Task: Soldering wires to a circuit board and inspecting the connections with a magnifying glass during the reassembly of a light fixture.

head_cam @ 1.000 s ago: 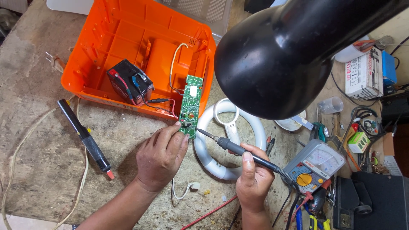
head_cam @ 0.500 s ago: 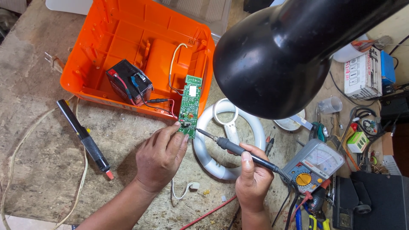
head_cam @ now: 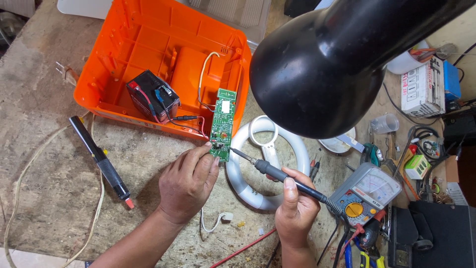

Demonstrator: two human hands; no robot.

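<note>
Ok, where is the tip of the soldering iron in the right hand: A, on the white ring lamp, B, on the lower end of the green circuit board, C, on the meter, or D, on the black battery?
B: the soldering iron in the right hand has its tip at the lower end of the green circuit board, which the left hand steadies.

Green rectangular circuit board (head_cam: 221, 125) at centre; orange plastic case (head_cam: 148, 44) upper left; glossy black lamp shade (head_cam: 327, 69) upper right; white ring tube (head_cam: 248, 183).
</note>
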